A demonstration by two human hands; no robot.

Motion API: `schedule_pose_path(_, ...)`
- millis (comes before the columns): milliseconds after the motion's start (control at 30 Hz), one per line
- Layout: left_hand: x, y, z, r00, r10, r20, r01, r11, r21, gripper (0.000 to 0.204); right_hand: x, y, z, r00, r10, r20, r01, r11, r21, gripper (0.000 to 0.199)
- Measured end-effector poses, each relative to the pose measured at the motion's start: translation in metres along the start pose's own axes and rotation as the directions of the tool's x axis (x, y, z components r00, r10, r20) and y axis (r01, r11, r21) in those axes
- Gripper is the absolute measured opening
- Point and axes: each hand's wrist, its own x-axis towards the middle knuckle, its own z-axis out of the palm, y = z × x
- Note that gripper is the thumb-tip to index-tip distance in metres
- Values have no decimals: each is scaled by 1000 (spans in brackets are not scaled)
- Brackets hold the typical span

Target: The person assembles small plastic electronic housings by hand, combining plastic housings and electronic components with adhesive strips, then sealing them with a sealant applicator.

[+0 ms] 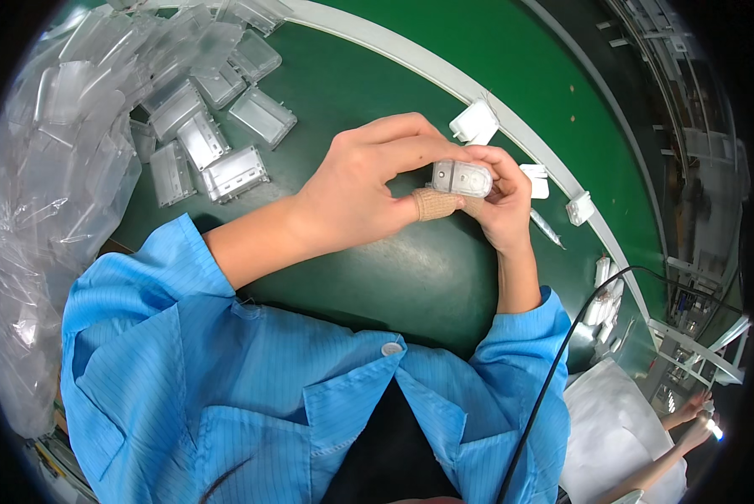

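Between my two hands, over the green table (394, 281), is a small clear plastic case (465, 179) with rounded ends and a grey band across it. My left hand (364, 172) pinches it from the left, its thumb wrapped in tan tape. Curled round the right end is my right hand (509, 197), with tan tape on its thumb too. Part of the case is hidden behind the fingers. Just beyond the right hand lie a white plastic part (475, 123) and another white piece (535, 181). A slim pen-like thing (547, 228) lies beside the right wrist.
Several clear rectangular cases (264, 116) lie loose at the left, next to a large clear bag (66, 185) of more. A pale rim (419, 52) edges the table. White parts (602, 294) are heaped at the right. A black cable (553, 370) hangs near my right sleeve; a co-worker's hands (692, 420) show lower right.
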Motion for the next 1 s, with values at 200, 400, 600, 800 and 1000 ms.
schedule_pose_path(200, -1, -1, 1, 1000, -5, 1, 5, 1000, 1, 34, -1, 3, -3, 999, 17, 29, -15, 998, -59, 41)
schedule_pose_path(400, -1, -1, 1, 998, -18, 53, 19, 1000, -5, 36, -3, 5, -4, 999, -2, 54, -1, 999, 47, 41)
schedule_pose_path(600, -1, 0, 2, 997, -8, 78, 7, 1000, 14, 38, -4, 6, -6, 998, -9, 55, 6, 999, 53, 41)
schedule_pose_path(800, -1, -2, 0, 997, -21, 69, 21, 1000, 6, 37, -4, 4, -3, 999, -7, 46, 6, 1000, 24, 40)
schedule_pose_path(1000, 3, 0, -2, 994, -97, 52, 99, 994, -38, 31, -3, 1, 3, 1000, 24, 16, -26, 986, 162, 38)
